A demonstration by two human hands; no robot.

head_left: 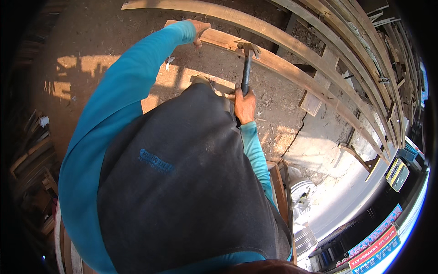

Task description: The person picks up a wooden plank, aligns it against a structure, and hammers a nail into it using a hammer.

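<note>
My right hand (245,108) is wrapped round the dark handle of a claw hammer (247,73). The hammer's metal head lies over the near edge of a long wooden plank (283,66); whether it touches the wood or a nail there, I cannot tell. Farther left, my left hand (199,32) grips the same plank close to its left end, thumb hanging down on the near side. Its other fingers are partly hidden. Both sleeves are blue, and my dark shirt covers much of the lower view.
Another long beam (246,19) runs beyond the plank, and stacked timber (365,55) fills the far right. A short wood block (311,103) sits beneath the plank. Brown dirt ground (98,34) lies left. At right are a white round container (302,189) and a yellow vehicle (397,175).
</note>
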